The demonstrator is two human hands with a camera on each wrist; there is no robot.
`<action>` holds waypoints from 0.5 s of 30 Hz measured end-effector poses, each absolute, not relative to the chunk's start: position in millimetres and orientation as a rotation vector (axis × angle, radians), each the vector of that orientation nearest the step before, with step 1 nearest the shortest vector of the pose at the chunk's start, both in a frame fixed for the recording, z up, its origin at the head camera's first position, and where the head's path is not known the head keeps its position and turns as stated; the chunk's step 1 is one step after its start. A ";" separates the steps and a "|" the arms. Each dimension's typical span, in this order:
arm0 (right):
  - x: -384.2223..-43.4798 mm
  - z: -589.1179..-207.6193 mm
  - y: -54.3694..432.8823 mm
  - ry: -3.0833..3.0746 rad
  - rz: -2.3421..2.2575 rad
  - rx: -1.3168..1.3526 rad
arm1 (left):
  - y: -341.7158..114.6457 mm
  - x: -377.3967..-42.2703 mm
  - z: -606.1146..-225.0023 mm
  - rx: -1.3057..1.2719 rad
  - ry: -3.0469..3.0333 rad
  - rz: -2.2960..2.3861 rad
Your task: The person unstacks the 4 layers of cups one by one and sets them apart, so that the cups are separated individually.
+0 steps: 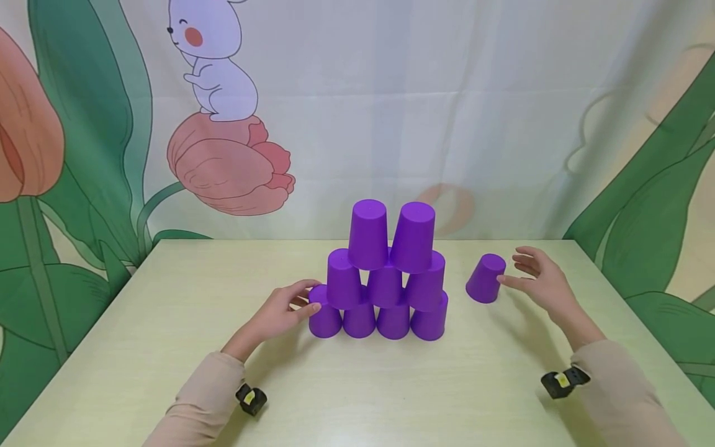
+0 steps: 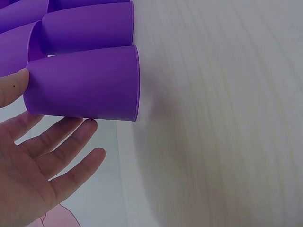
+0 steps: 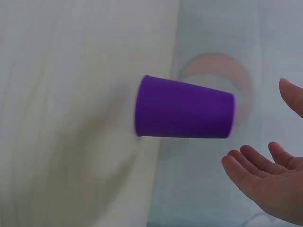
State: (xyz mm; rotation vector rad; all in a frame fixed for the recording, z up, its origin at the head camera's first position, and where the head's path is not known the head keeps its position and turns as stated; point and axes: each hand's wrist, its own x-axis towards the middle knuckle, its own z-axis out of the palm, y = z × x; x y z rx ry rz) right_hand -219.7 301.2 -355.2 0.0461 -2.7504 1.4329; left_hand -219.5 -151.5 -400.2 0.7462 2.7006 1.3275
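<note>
Upside-down purple cups stand stacked as a pyramid, with several in the bottom row, three in the middle row and two [image 1: 369,234] on top. At its left end my left hand [image 1: 279,310] is beside the leftmost bottom cup [image 1: 325,324]. In the left wrist view the thumb touches that cup [image 2: 85,87] near its base, and the loosely spread fingers lie along its side. A single purple cup [image 1: 486,279] sits upside down, apart, right of the pyramid. Close to its right is my right hand [image 1: 544,285]; the right wrist view shows the fingers spread and a gap to the cup [image 3: 184,109].
The pale wooden table [image 1: 357,397] reaches back to a hanging cloth [image 1: 503,124] printed with a rabbit, tulips and leaves. Small black devices sit at the left wrist [image 1: 251,400] and right wrist [image 1: 564,381].
</note>
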 end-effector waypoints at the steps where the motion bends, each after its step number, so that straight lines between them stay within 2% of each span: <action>1: -217.7 -352.2 300.1 -2.749 1.439 0.061 | -151.5 -219.5 -400.1 0.746 2.701 1.328; 15: -197.0 -320.0 267.8 -2.663 1.492 0.272 | -150.0 -218.8 -398.7 0.735 2.695 1.356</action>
